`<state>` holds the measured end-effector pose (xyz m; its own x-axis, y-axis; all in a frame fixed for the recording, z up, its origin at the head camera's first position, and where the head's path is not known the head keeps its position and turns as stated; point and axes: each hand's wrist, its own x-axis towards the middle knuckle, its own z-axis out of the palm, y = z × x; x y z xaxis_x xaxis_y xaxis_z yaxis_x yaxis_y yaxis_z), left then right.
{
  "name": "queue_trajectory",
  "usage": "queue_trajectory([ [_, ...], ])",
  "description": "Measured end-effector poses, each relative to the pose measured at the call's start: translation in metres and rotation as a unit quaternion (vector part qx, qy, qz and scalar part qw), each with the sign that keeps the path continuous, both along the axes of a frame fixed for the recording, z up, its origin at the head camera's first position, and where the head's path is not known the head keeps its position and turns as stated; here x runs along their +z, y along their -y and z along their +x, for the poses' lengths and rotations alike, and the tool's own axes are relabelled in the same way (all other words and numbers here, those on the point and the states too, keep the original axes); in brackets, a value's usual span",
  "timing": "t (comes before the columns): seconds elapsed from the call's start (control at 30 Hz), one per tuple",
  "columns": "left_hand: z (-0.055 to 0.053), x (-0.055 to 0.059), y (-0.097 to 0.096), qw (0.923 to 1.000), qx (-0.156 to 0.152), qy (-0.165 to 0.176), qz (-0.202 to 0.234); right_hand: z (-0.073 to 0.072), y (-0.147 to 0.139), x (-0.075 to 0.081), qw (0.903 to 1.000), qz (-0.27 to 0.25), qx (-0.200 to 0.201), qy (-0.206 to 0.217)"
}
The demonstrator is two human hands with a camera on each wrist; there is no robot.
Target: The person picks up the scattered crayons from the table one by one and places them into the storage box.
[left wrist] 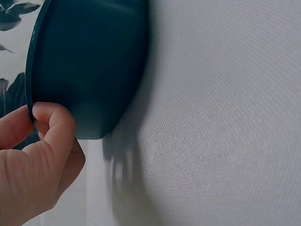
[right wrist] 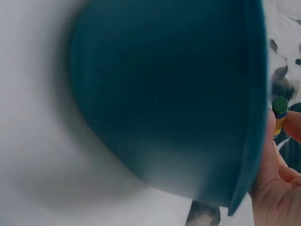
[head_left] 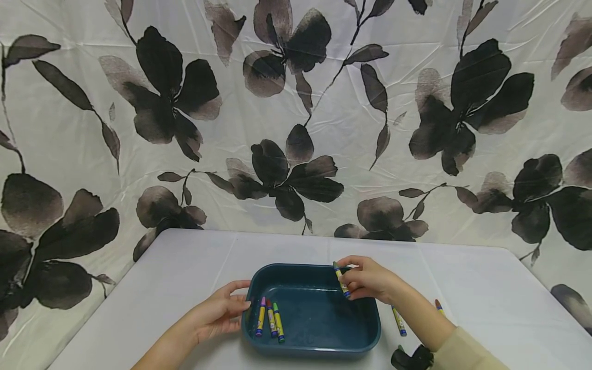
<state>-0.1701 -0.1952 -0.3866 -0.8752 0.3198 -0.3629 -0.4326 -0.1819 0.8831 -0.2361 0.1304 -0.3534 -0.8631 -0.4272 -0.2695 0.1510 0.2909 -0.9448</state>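
A dark teal rectangular tray [head_left: 319,329] sits on the white table. My left hand [head_left: 222,313] pinches its left rim between thumb and fingers; the left wrist view shows the pinch on the tray wall [left wrist: 94,61] from close up. Over the tray's right end, my right hand [head_left: 367,280] holds a dark green crayon [head_left: 341,280] by its yellow wrapper. In the right wrist view the green tip of that crayon [right wrist: 280,104] shows between thumb and finger. Inside the tray at the left lie a pink crayon [head_left: 261,316], a reddish-brown crayon [head_left: 271,319] and a light green crayon [head_left: 278,324].
Right of the tray, another crayon [head_left: 399,322] lies on the table [head_left: 485,288]. A reddish-brown-tipped crayon [head_left: 439,307] is partly hidden behind the right forearm. Black floral shapes [head_left: 411,357] show near the sleeve, and a floral cloth [head_left: 277,113] hangs behind.
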Motion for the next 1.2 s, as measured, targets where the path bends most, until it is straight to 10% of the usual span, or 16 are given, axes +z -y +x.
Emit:
queue_trajectory([
  [1.2, -0.001, -0.003, 0.002, 0.9995, -0.015, -0.011, 0.026, 0.017, 0.044, -0.033, 0.9974, -0.007, 0.026, 0.067],
])
